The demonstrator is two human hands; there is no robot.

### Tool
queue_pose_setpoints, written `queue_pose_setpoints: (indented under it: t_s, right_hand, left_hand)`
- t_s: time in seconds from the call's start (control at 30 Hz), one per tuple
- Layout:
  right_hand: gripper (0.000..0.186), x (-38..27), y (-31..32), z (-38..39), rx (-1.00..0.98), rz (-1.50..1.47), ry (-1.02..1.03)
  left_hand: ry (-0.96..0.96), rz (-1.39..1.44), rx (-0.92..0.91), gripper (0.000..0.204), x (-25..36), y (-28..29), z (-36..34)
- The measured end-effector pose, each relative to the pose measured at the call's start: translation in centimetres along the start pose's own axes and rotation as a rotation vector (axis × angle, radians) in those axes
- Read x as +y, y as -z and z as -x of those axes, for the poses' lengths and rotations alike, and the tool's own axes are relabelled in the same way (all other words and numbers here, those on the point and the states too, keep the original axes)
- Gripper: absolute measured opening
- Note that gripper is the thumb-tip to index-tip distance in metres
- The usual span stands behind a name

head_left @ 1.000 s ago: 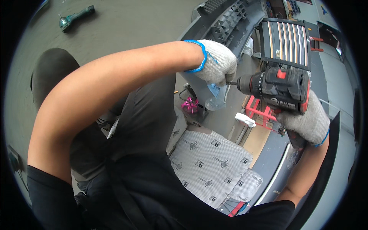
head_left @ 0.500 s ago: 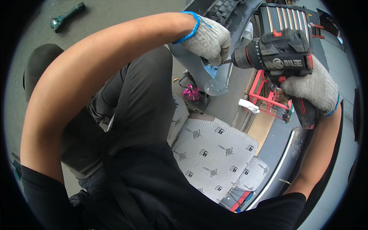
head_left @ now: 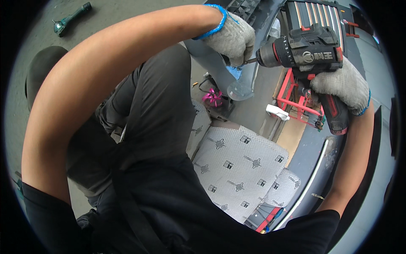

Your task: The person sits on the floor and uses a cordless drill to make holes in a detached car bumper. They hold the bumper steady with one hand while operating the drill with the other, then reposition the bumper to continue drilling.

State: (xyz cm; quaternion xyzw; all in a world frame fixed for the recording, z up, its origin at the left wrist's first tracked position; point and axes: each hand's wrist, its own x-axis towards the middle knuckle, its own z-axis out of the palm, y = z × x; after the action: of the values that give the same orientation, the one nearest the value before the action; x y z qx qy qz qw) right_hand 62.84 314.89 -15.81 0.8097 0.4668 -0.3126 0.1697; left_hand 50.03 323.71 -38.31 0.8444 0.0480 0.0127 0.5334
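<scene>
"Grey knit covers both hands. State the position of the right hand [head_left: 341, 86]."

"It is wrapped around the handle [head_left: 330, 103] of the black-and-red drill [head_left: 315, 51]. I hold the tool with its body level across the view, its chuck [head_left: 267, 56] to the left and its base lowermost."

"State the position of the left hand [head_left: 230, 41]."

"It is at the tip of the drill bit [head_left: 251, 61]. My fingers are bent inward and set close together. Whether they pinch the bit or a small part, I cannot tell; the contact point is hidden."

"Identify the items below the left hand."

"A light-blue piece [head_left: 235, 73] is just beneath my fingers. A clear, curved plastic piece [head_left: 240, 90] sits lower, near the edge of a grey panel [head_left: 208, 59]. A magenta bow [head_left: 212, 98] is left of the clear piece."

"Identify the remaining items."

"A red metal frame [head_left: 292, 100] stands below the drill. A white container [head_left: 277, 112] is beside it. A patterned pad [head_left: 237, 167] lies nearer my body. A green power tool [head_left: 69, 21] rests on the floor [head_left: 114, 10], well apart at upper left."
</scene>
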Motion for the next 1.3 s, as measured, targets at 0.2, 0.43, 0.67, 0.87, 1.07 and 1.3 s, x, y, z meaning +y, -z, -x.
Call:
queue_pose_setpoints:
  t_s: [0.2,0.43,0.67,0.87,1.07,1.3]
  right_hand:
    - [0.051,2.2,-0.8,-1.4,-0.004,-0.208,0.039]
    - [0.052,5.3,-1.7,-0.3,0.02,-0.394,0.051]
    - [0.053,7.1,-2.0,-1.4,-0.01,-0.389,-0.005]
    - [0.053,7.4,-2.0,-0.7,0.073,-0.324,0.004]
    - [0.053,8.0,-2.7,-1.0,0.027,-0.456,-0.002]
    - [0.049,8.8,-3.1,-2.2,-0.026,-0.44,0.022]
  left_hand:
    - [-0.171,-0.048,-0.146,0.036,-1.4,1.9,0.1]
    - [-0.177,-0.049,-0.113,0.031,-0.7,1.8,-0.6]
    - [-0.207,-0.124,-0.122,0.032,-1.3,1.8,-1.4]
    - [-0.157,-0.073,-0.083,0.031,-0.6,1.5,-1.3]
    - [-0.077,0.006,-0.106,0.03,-0.2,1.5,-0.6]
    - [-0.218,-0.051,-0.115,0.032,-2.8,0.6,-2.0]
